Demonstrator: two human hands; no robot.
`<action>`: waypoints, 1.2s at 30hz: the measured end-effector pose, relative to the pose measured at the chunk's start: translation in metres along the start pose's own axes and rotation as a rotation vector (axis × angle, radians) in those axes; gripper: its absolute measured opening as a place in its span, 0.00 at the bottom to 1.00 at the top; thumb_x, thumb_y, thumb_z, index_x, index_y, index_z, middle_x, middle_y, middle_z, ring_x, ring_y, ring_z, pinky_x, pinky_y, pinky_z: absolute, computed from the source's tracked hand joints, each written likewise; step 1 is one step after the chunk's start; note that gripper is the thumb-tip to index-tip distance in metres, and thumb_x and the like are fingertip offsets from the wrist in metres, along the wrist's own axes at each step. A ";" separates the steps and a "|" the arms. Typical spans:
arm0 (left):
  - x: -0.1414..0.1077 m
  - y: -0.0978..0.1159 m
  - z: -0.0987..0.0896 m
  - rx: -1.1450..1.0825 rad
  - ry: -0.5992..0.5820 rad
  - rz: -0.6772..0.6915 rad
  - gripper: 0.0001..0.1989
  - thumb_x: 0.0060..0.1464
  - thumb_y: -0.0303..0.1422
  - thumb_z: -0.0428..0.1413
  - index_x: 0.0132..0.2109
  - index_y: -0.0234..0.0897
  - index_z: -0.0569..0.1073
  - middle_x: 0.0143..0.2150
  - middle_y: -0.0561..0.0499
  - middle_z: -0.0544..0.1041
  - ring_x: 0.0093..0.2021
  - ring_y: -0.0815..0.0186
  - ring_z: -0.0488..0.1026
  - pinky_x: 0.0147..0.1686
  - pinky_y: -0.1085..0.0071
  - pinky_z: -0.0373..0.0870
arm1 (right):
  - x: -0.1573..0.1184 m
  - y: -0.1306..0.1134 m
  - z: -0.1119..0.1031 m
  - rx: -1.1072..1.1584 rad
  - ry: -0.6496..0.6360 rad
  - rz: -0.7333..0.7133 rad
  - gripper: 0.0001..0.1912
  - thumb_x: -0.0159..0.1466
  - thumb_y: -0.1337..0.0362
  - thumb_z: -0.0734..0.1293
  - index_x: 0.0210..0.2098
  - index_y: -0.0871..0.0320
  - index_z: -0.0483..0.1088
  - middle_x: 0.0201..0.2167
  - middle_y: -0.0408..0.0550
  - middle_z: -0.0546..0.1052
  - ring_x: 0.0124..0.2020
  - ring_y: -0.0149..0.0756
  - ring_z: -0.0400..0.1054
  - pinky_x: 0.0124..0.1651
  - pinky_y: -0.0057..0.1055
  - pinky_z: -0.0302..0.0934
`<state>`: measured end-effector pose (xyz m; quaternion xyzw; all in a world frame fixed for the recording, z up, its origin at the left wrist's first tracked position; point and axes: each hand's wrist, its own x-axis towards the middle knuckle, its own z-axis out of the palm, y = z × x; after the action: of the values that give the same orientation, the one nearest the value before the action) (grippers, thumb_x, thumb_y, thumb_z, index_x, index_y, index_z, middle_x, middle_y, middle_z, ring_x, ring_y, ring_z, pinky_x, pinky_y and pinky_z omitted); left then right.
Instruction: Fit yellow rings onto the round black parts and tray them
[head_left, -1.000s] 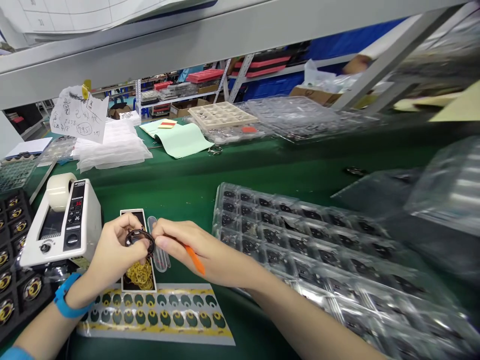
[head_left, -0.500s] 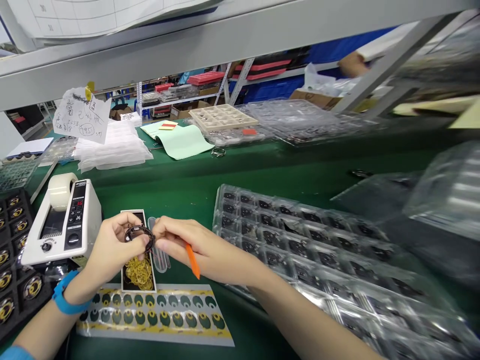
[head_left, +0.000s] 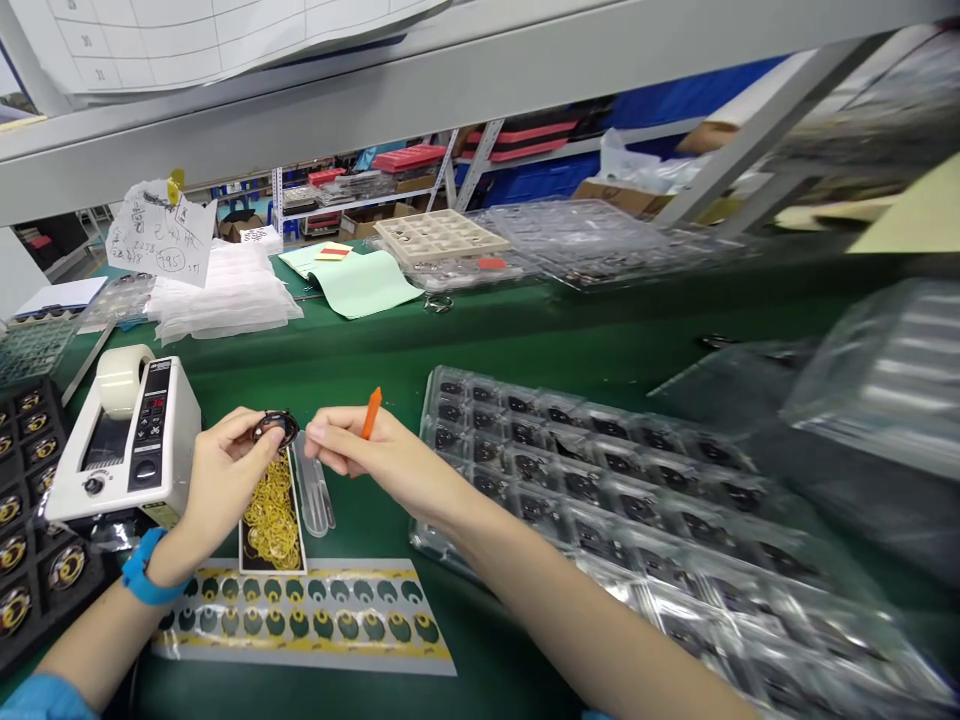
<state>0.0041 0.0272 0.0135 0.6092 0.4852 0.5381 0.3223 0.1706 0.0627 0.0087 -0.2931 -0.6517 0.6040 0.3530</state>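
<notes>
My left hand [head_left: 221, 480] pinches a small dark round part [head_left: 276, 430] with a shiny rim between thumb and fingers. Just to its right, my right hand [head_left: 382, 455] is closed on an orange pointed stick [head_left: 372, 412], which stands up from between the fingers. The fingertips of my right hand are close to the part; whether they touch it I cannot tell. Below my hands sits a narrow white box [head_left: 304, 550] full of yellow rings [head_left: 271, 520]. Beside it lies a slim clear plastic case [head_left: 321, 508]. A sheet of yellow-edged stickers [head_left: 315, 652] lies in front.
At the left stand a white tape dispenser [head_left: 180, 430] and a black tray [head_left: 41, 560] of round parts. Clear compartment trays [head_left: 555, 470] with dark parts cover the right side. Papers [head_left: 225, 300] and a beige sorting tray [head_left: 442, 235] are at the back, below a grey beam [head_left: 450, 85].
Both hands have moved up a little, and the part is tilted differently. My right hand has turned, so the orange stick points up instead of down, and its fingers have shifted slightly off the part.
</notes>
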 end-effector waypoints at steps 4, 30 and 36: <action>0.000 -0.013 -0.001 0.133 0.032 0.160 0.08 0.57 0.30 0.55 0.36 0.35 0.79 0.29 0.50 0.73 0.29 0.67 0.69 0.27 0.73 0.68 | 0.000 0.001 0.008 0.201 0.024 0.083 0.24 0.57 0.44 0.68 0.28 0.61 0.67 0.16 0.34 0.59 0.17 0.22 0.43 0.22 0.27 0.36; -0.121 -0.037 -0.087 -0.014 0.651 -0.429 0.21 0.53 0.50 0.58 0.29 0.35 0.69 0.16 0.62 0.54 0.16 0.75 0.48 0.18 0.76 0.47 | -0.006 0.027 -0.031 0.082 0.170 -0.238 0.09 0.60 0.53 0.70 0.29 0.51 0.76 0.21 0.50 0.67 0.22 0.33 0.65 0.12 0.29 0.44; -0.110 -0.003 -0.086 0.320 0.496 -0.134 0.07 0.50 0.32 0.61 0.26 0.37 0.73 0.35 0.48 0.73 0.37 0.62 0.69 0.33 0.70 0.61 | -0.005 0.010 -0.021 -0.032 0.234 -0.316 0.14 0.56 0.45 0.72 0.30 0.48 0.76 0.26 0.48 0.71 0.24 0.32 0.64 0.19 0.28 0.58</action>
<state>-0.0745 -0.0865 -0.0085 0.4689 0.6669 0.5646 0.1287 0.1896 0.0719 -0.0010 -0.2606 -0.6538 0.4924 0.5121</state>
